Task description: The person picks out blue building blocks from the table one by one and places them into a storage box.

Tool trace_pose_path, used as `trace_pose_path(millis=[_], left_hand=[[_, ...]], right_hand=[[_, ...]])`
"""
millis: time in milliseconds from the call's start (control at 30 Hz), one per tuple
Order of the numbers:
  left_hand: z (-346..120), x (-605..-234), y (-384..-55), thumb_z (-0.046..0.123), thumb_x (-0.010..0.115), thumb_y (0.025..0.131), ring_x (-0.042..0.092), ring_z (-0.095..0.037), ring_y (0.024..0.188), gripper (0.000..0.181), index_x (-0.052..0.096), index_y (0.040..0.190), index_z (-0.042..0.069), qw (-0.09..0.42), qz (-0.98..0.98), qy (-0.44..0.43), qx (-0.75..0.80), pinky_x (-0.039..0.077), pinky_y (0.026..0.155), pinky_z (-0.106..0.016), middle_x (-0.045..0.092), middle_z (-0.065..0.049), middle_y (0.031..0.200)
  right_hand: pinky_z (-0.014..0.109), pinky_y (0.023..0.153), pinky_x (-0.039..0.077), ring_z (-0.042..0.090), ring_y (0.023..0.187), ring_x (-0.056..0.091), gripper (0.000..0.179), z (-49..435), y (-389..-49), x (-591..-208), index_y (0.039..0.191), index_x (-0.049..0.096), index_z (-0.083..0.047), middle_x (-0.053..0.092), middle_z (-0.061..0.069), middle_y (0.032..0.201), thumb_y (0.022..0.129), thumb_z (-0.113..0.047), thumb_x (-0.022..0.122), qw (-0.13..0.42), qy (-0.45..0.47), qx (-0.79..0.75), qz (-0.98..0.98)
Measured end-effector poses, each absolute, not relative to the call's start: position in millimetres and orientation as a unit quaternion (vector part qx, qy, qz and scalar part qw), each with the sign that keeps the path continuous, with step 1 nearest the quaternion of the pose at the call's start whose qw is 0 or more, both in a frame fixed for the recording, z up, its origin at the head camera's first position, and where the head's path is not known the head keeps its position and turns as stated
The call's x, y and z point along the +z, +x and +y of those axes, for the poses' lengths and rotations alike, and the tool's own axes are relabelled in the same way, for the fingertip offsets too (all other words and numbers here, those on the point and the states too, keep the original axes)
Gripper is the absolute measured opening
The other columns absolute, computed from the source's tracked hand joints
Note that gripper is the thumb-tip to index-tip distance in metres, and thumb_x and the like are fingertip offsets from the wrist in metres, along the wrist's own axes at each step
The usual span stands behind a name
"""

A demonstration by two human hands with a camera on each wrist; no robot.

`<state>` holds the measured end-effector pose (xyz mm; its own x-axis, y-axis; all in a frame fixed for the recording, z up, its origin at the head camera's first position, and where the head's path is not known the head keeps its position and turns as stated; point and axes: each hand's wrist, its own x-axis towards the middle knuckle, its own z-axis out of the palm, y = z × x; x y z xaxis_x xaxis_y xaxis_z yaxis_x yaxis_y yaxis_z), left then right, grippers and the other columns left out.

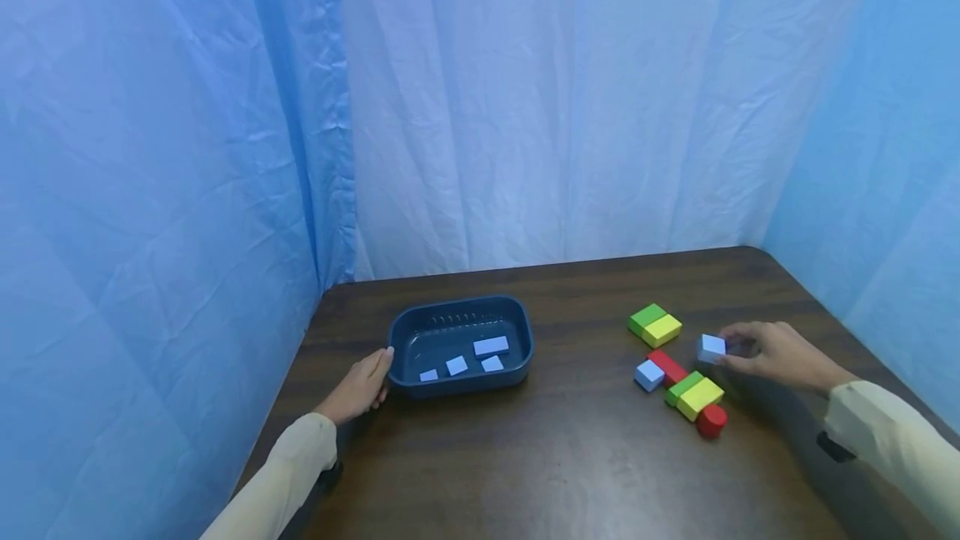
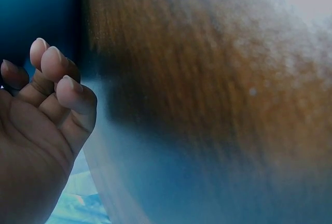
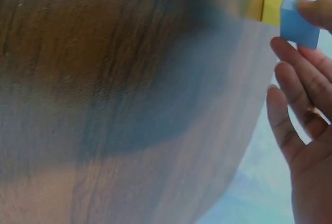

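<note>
In the head view, my left hand [image 1: 358, 387] grips the left end of a dark blue tray [image 1: 467, 387], thumb at the rim and fingers curled beneath it. Several light blue blocks [image 1: 491, 346] lie inside that tray. On the right, my right hand [image 1: 783, 354] pinches a light blue cube [image 1: 711, 348] between thumb and fingers. The right wrist view shows the same cube [image 3: 299, 24] at the fingertips, the other fingers loosely spread. Just left of this hand lies another light blue cube [image 1: 649, 375], beside a red block [image 1: 667, 367].
A green block [image 1: 647, 318] and a yellow block [image 1: 663, 330] sit together farther back. Nearer are another green block [image 1: 683, 387], a yellow block [image 1: 701, 398] and a red cylinder [image 1: 712, 421]. Blue curtains [image 1: 570, 107] hang around the dark wooden table [image 1: 540, 457].
</note>
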<state>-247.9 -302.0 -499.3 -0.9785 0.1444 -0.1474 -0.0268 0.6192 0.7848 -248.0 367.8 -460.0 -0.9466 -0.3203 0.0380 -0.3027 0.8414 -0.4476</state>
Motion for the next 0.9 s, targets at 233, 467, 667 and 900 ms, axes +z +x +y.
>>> trace_pose_path(millis=[233, 467, 667, 900], left_hand=[[-302, -499, -248, 0.056, 0.031, 0.110, 0.057, -0.026, 0.063, 0.053, 0.052, 0.101, 0.009, 0.095, 0.896, 0.038, 0.433, 0.048, 0.058, -0.036, 0.057, -0.010, 0.075], [-301, -499, -247, 0.055, 0.030, 0.111, 0.057, -0.026, 0.064, 0.052, 0.053, 0.102, 0.009, 0.095, 0.898, 0.032, 0.429, 0.048, 0.059, -0.035, 0.058, -0.010, 0.075], [-299, -497, -246, 0.045, 0.030, 0.114, 0.056, -0.026, 0.062, 0.044, 0.052, 0.100, 0.009, 0.090, 0.900, 0.031, 0.425, 0.048, 0.058, -0.036, 0.057, -0.010, 0.074], [-299, -497, -246, 0.054, 0.029, 0.111, 0.055, -0.025, 0.061, 0.051, 0.052, 0.099, 0.009, 0.091, 0.899, 0.040, 0.426, 0.047, 0.056, -0.035, 0.057, -0.009, 0.073]], right_hand=[[0.033, 0.068, 0.057, 0.018, 0.082, 0.065, 0.049, 359, -250, -457, 0.117, 0.069, 0.000, 0.072, 0.005, 0.099, 0.086, -0.033, 0.086, 0.005, -0.168, -0.233, 0.958], [0.031, 0.068, 0.057, 0.015, 0.081, 0.064, 0.048, 348, -255, -452, 0.118, 0.069, -0.001, 0.071, 0.002, 0.096, 0.086, -0.032, 0.086, 0.000, -0.171, -0.237, 0.957], [0.033, 0.069, 0.058, 0.014, 0.080, 0.065, 0.048, 338, -262, -447, 0.118, 0.070, -0.001, 0.071, 0.001, 0.096, 0.086, -0.033, 0.085, -0.006, -0.184, -0.238, 0.954], [0.037, 0.073, 0.059, 0.016, 0.083, 0.066, 0.045, 326, -268, -445, 0.118, 0.070, -0.002, 0.072, 0.003, 0.099, 0.087, -0.031, 0.085, 0.000, -0.187, -0.250, 0.950]])
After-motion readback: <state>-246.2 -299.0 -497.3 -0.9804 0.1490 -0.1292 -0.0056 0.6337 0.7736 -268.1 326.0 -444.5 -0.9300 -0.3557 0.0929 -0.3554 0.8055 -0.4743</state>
